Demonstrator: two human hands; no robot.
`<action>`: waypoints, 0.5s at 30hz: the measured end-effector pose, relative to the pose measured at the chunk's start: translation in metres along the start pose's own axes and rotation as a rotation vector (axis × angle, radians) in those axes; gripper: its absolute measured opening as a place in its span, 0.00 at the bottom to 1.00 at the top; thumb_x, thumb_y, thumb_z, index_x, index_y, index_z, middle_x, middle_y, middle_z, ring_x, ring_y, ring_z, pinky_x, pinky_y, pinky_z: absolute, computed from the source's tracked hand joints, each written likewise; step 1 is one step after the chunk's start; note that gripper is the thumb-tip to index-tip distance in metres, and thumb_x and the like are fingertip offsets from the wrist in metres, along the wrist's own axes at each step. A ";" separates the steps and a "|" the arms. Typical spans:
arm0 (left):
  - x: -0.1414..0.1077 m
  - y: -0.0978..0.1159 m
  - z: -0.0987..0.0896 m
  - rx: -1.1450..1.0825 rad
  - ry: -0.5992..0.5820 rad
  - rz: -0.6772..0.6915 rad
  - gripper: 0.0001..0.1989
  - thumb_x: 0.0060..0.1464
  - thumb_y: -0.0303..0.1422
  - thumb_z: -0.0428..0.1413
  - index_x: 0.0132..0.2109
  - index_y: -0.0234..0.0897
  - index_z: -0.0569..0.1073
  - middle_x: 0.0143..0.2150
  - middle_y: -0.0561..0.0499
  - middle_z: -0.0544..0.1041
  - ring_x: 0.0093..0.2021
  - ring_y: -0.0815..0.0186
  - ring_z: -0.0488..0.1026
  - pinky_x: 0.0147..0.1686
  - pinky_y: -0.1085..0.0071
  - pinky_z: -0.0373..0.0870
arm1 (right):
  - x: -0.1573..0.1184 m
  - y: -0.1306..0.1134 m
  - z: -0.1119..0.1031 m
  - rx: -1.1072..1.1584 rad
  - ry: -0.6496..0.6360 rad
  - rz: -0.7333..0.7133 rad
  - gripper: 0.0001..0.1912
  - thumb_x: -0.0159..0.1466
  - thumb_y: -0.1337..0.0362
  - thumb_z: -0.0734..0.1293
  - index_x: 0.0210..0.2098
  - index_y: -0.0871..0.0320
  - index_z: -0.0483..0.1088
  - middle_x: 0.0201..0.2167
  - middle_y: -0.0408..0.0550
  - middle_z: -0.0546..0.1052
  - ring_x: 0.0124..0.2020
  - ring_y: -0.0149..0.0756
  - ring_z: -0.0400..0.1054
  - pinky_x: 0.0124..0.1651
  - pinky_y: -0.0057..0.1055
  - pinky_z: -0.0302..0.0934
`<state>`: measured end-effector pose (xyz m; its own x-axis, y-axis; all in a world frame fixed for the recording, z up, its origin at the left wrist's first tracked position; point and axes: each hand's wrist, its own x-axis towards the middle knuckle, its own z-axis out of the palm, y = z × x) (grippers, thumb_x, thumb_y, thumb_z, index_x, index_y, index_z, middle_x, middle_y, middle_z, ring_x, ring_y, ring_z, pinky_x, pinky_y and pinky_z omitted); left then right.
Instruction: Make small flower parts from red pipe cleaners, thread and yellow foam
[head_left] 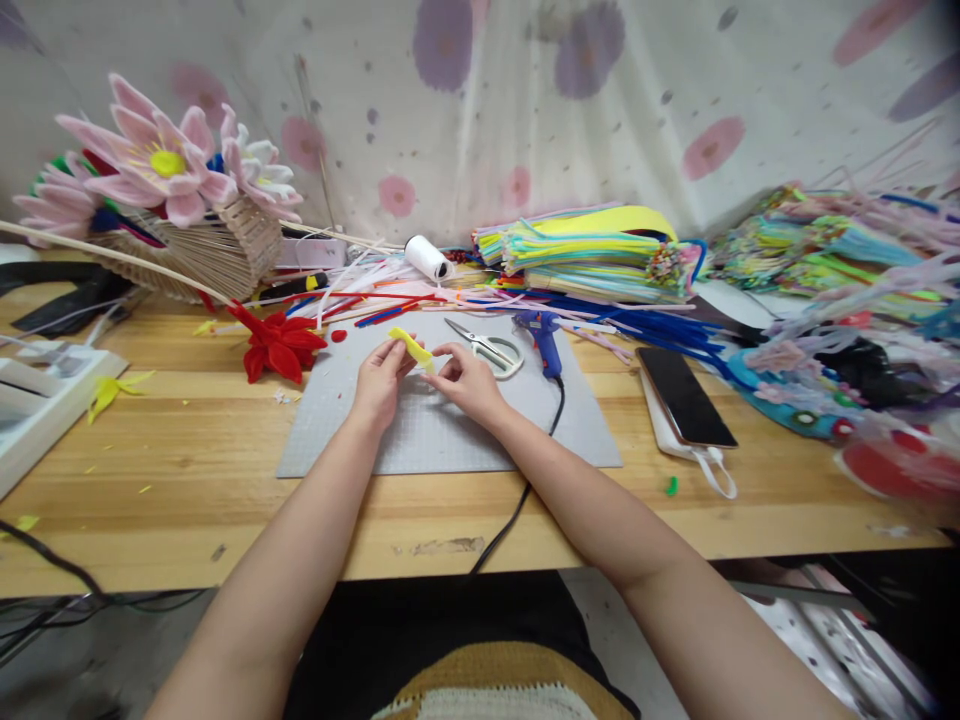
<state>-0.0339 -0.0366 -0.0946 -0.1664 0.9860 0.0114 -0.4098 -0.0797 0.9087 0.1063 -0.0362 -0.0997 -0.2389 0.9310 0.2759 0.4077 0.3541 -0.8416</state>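
Observation:
A yellow fuzzy strip [411, 346], slightly curved, is held above the grey cutting mat [435, 440]. My left hand [382, 378] is closed on its left part, with the fingertips pinched together. At the strip's lower right end, the fingers of my right hand [466, 382] pinch it between thumb and forefinger. Just behind my right hand lie scissors [499, 355] with pale handles. A blue glue gun [541, 340] rests to their right, its black cord running to the table's front edge.
To the left are a red flower [281, 345], a yellow flower piece [112, 392] and a white power strip [60, 400]. Bundles of pipe cleaners [592, 250] and a white spool [426, 258] line the back. A phone [686, 395] lies right of the mat.

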 end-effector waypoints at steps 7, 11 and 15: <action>0.000 -0.002 0.003 0.014 0.002 -0.003 0.13 0.45 0.36 0.58 0.38 0.34 0.75 0.33 0.47 0.78 0.40 0.63 0.75 0.48 0.62 0.66 | 0.008 0.006 0.002 0.085 0.103 0.010 0.08 0.55 0.61 0.66 0.33 0.55 0.68 0.28 0.43 0.76 0.31 0.32 0.70 0.38 0.31 0.63; 0.000 -0.003 0.002 0.034 0.014 0.008 0.14 0.45 0.36 0.58 0.38 0.33 0.74 0.32 0.47 0.78 0.38 0.64 0.75 0.47 0.62 0.66 | 0.007 0.006 0.001 0.161 0.118 -0.047 0.07 0.54 0.63 0.66 0.32 0.57 0.67 0.30 0.44 0.76 0.32 0.31 0.71 0.40 0.30 0.64; 0.000 -0.003 0.002 0.035 0.011 0.018 0.14 0.44 0.37 0.58 0.38 0.33 0.74 0.32 0.47 0.78 0.38 0.64 0.75 0.46 0.62 0.67 | 0.006 0.005 0.003 0.164 0.099 -0.068 0.10 0.52 0.63 0.68 0.33 0.57 0.67 0.29 0.43 0.75 0.31 0.30 0.70 0.39 0.29 0.64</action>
<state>-0.0310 -0.0358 -0.0966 -0.1835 0.9827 0.0231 -0.3747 -0.0917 0.9226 0.1047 -0.0293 -0.1035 -0.1695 0.9125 0.3723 0.2432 0.4048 -0.8815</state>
